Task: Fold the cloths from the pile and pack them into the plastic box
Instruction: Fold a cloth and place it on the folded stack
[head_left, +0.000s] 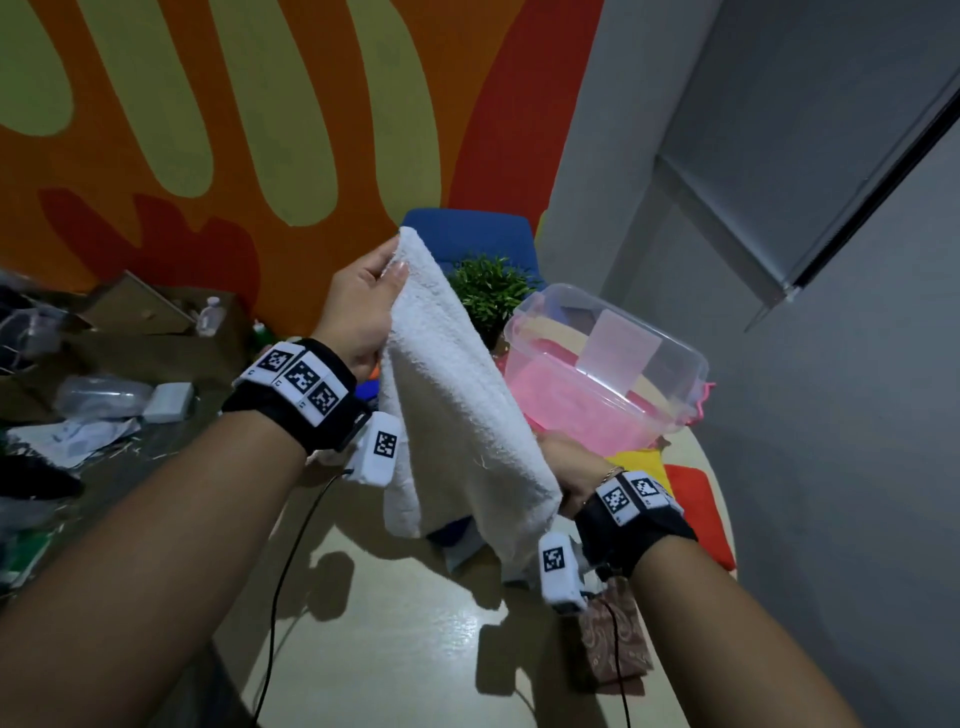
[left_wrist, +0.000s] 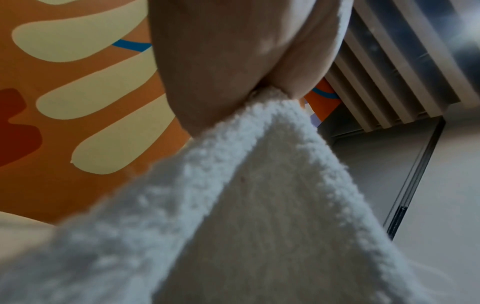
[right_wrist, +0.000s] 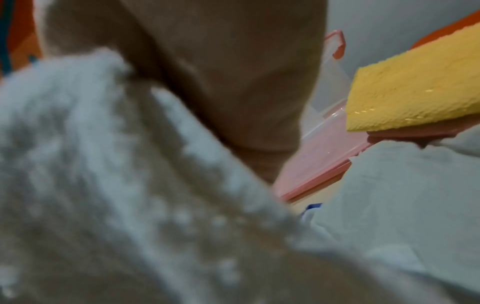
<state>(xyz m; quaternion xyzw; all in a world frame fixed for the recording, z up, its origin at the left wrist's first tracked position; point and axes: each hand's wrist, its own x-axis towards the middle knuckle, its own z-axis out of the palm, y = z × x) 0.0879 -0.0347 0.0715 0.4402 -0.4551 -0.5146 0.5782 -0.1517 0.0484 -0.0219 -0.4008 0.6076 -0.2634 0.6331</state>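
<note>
A white terry cloth (head_left: 457, 410) hangs in the air above the table, stretched between both hands. My left hand (head_left: 363, 306) pinches its upper corner, thumb on the near face; the left wrist view shows that pinch on the cloth (left_wrist: 259, 185) close up. Lower down, my right hand (head_left: 566, 467) grips the cloth's right edge, its fingers mostly hidden behind the fabric (right_wrist: 116, 174). The clear plastic box (head_left: 608, 364) with a pink base stands behind the cloth to the right. A pile of cloths lies beside it: yellow (head_left: 641, 460), red (head_left: 698, 499) and blue ones.
A small green plant (head_left: 491, 291) stands behind the box, in front of a blue chair (head_left: 467, 231). A patterned brown pouch (head_left: 615, 639) lies on the round beige table (head_left: 405, 649) near my right wrist. Clutter, boxes and a bottle (head_left: 210, 317) cover the floor at left.
</note>
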